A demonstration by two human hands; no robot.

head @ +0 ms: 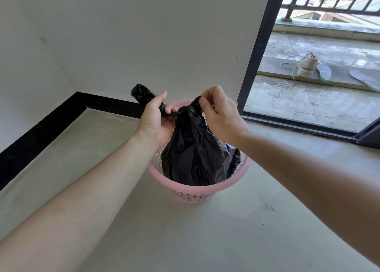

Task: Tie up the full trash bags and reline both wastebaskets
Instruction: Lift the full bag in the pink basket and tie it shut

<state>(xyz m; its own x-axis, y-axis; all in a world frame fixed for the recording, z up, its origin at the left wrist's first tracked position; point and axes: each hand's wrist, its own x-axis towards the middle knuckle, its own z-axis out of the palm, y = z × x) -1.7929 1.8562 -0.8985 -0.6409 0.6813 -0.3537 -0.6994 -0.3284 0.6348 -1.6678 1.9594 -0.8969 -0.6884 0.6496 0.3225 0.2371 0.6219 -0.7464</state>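
Left grip: the left hand (pixel 158 119) is clenched around one twisted black strand of the trash bag (pixel 195 154), the loose end of that strand sticking up and away past the thumb.
Right grip: the right hand (pixel 221 115) pinches the bag's other twisted strand between thumb and fingertips, palm turned down.
Knot: the two strands cross between the hands in a tight bunch at the bag's neck; whether it is fully tied cannot be told.
Trash bag: black, glossy and bulging, standing inside the wastebasket (pixel 197 189) with its top half rising above the rim.
Wastebasket: pink plastic, round, with perforated sides, standing on the grey floor (pixel 236 230) near a room corner.
Walls: white with a black skirting strip (pixel 41 125) along the bottom.
Doorway: a dark-framed opening (pixel 259 45) at the right, leading to a concrete balcony with a railing.
Balcony: a pale shoe (pixel 306 66) with loose laces, and two insoles (pixel 324 72) lying beside it.
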